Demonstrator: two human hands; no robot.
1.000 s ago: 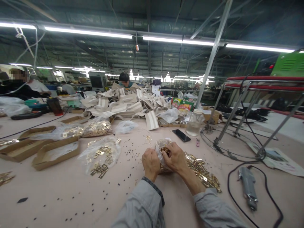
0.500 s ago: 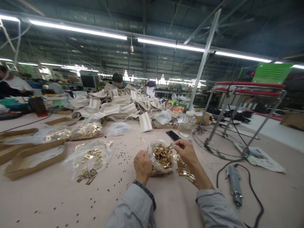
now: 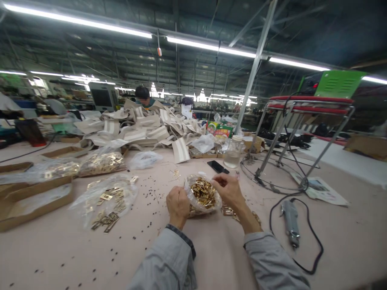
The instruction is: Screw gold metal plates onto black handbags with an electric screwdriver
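1. Bag [image 3: 208, 210] of gold-coloured pieces [image 3: 203, 192]: on worktop [image 3: 217, 253], between left hand [image 3: 177, 204] and right hand [image 3: 229, 190].
2. Left: fist curled on bag's edge.
3. Right: half-curled; hold unclear.
4. Risk: slackened left grip could spill pieces.

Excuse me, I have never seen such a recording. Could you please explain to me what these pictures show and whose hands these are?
There is no robot here. One camera, worn on a person's head, took every picture, looking forward and down; the two bare hands are that person's own.

The left hand grips the side of a plastic bag filled with gold-coloured metal pieces. The right hand is at the bag's opposite rim; whether its fingers hold anything is hard to tell.

On the table to the left are a cardboard tray and more metal pieces on plastic. Beyond the bag lie a phone and a heap of pale fabric-like strips. To the right is a corded power tool.
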